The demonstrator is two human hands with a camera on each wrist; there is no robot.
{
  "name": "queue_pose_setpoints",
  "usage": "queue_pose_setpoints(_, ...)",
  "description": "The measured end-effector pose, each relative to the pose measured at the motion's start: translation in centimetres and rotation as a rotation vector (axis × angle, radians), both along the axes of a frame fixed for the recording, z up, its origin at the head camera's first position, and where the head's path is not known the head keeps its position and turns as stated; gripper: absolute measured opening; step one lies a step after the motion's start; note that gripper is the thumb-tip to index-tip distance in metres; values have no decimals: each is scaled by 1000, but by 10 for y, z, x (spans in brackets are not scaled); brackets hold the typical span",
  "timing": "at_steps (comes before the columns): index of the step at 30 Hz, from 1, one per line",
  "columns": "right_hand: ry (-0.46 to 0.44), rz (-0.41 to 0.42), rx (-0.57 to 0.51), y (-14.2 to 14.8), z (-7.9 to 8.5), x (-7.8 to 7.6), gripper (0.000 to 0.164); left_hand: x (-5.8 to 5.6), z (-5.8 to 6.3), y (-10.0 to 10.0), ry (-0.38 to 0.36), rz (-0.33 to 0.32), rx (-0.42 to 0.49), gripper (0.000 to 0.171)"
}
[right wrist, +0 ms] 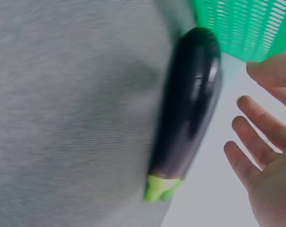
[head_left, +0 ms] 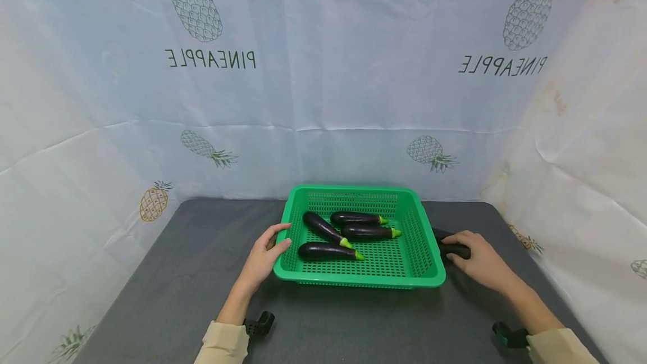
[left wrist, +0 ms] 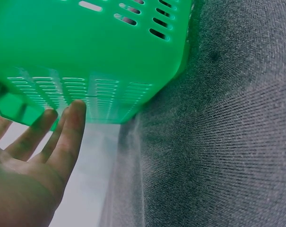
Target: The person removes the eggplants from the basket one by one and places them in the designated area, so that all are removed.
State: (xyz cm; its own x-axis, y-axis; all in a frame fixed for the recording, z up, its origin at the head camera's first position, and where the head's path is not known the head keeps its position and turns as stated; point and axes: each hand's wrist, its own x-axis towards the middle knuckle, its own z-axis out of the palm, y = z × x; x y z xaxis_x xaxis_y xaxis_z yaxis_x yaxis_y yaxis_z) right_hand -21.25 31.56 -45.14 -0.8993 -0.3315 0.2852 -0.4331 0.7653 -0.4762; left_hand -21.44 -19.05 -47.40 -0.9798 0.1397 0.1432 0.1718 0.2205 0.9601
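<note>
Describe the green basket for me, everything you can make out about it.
The green basket is a rectangular tray with rounded corners, a smooth, wide rim and sloping walls, apparently plastic. Rows of slots pierce its walls and floor. It sits upright on the dark gray table, long side toward the person. Four dark purple eggplants lie on its floor, leaving part of it bare. The left hand has its fingertips at the left rim; how firmly they touch is unclear.

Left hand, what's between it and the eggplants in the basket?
The basket's left wall is between the left hand and the eggplants inside, in the head view.
</note>
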Motion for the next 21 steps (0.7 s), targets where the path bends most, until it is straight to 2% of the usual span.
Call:
queue_pose_setpoints(9, 96, -19, -12, -9, 32, 2, 23, 0, 1, 0, -5, -14, 11, 49)
queue_pose_setpoints(21, 102, -44, -49, -17, 54, 4, 19, 0, 1, -1, -1, -14, 4, 48)
